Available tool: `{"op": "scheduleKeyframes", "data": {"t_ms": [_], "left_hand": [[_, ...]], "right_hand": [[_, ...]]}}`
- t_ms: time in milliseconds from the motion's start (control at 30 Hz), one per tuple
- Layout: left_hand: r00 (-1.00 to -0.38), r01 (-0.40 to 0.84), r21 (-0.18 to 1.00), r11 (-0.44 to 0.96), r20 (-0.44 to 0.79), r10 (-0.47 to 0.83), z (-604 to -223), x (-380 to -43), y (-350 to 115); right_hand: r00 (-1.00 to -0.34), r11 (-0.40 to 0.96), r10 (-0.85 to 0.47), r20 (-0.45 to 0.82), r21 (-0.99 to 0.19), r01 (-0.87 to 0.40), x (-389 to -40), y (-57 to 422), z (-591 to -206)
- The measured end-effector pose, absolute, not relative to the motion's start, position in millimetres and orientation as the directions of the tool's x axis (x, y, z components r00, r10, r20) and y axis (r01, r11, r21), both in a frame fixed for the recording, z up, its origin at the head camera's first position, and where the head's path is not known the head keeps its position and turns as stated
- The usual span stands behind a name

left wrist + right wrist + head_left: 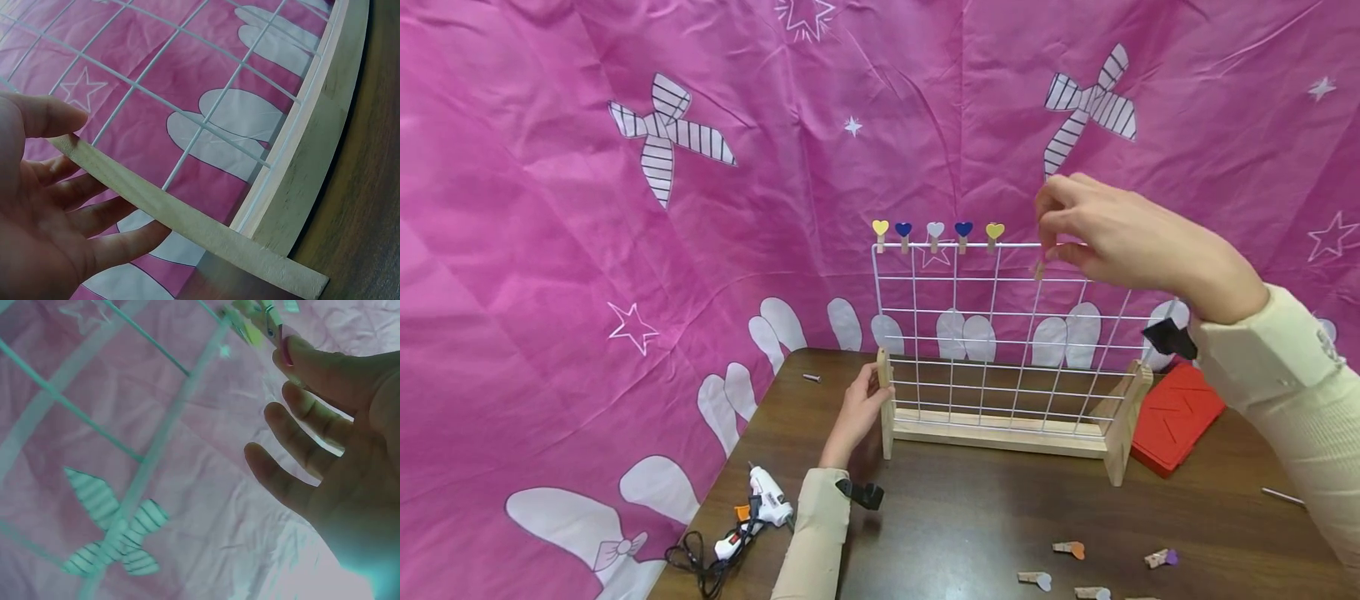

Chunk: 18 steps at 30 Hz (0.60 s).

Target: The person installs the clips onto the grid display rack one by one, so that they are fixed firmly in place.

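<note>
Right sleeve point(1292, 417), edge-cropped — pinched clothespin point(1039, 271) half-hidden; wire grid point(1028, 342), top-right corner obscured

The head view looks forward and down across the desk point(940, 525) at the grid rack point(1000, 438) and pink backdrop point(512, 292), from farthest back. The left wrist view sits close by the left hand point(56, 231), facing the rack's wooden side post point(187, 219). The right wrist view, close by the right hand point(331, 437), faces the top bar point(161, 428) at a slant. All share parts of the rack and backdrop.
</note>
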State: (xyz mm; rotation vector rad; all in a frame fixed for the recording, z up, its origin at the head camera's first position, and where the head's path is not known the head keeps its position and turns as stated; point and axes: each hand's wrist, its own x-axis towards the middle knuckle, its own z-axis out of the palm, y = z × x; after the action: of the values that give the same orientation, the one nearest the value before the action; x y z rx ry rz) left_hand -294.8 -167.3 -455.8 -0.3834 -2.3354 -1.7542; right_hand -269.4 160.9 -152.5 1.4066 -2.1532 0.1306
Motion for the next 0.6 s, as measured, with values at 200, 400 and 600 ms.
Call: {"op": "scheduleKeyframes", "data": {"t_ms": [200, 400, 600], "left_hand": [[-0.955, 0.295, 0.919, 0.262, 0.274, 0.115, -443.3, -287.1, -167.4], [-0.95, 0.311, 0.906, 0.289, 0.285, 0.128, -425.9, -274.1, -163.1], [-0.953, 0.301, 0.908, 0.29, 0.275, 0.127, -425.4, -274.4, -164.0]], "right_hand": [[-0.329, 0.487, -0.814, 0.478, 0.253, -0.836, -280.5, 141.6, -126.3], [-0.36, 0.514, -0.822, 0.44, 0.305, -0.802, -290.4, 129.2, -127.6], [-0.497, 0.618, -0.774, 0.392, 0.3, -0.726, -294.2, 129.0, -133.9]]}}
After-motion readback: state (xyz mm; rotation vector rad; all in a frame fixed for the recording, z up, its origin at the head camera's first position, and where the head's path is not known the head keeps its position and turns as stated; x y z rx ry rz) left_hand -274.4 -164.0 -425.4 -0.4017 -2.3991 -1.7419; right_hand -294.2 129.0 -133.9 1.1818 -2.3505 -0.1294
